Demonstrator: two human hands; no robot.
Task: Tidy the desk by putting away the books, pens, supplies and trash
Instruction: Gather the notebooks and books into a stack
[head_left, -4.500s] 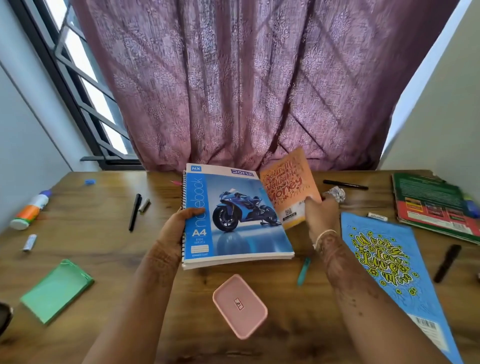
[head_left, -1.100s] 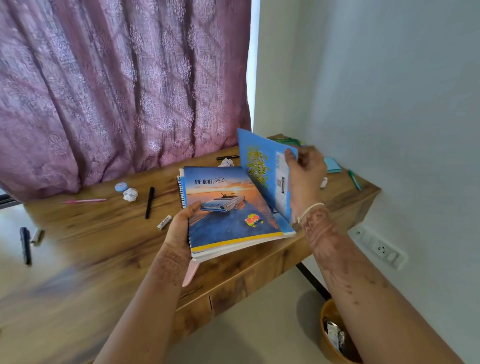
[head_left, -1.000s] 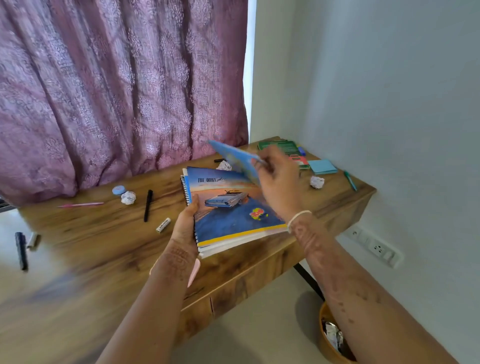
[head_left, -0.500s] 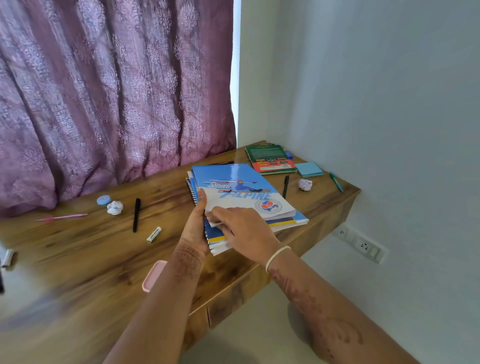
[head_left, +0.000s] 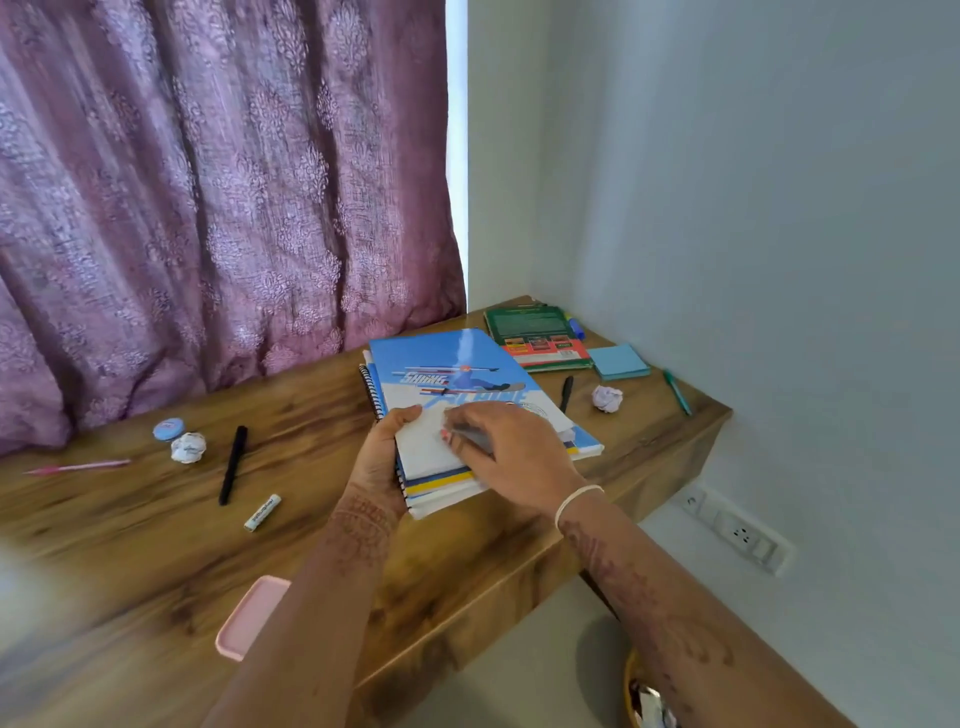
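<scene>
A stack of notebooks (head_left: 447, 364) with a blue ski cover on top lies near the right end of the wooden desk (head_left: 130, 545). My left hand (head_left: 382, 457) grips the stack's near left edge, thumb on the top cover. My right hand (head_left: 514, 457) rests on top of the stack near its front; its fingers are blurred. Loose on the desk are a green book (head_left: 535, 332), a blue sticky pad (head_left: 618, 361), a black pen (head_left: 566, 393), a teal pen (head_left: 677, 392), a paper ball (head_left: 607, 398), a black marker (head_left: 232, 464) and a pink pen (head_left: 78, 466).
A second paper ball (head_left: 188, 447) and a round blue item (head_left: 168, 429) sit by the curtain. A small white stick (head_left: 262, 512) and a pink case (head_left: 249, 618) lie nearer me. A bin (head_left: 644, 696) stands on the floor at bottom right, below a wall socket (head_left: 737, 530).
My right hand laid the thin blue book on the stack and now rests on it. The stack has come down near the desk's right end. My view swung right.
</scene>
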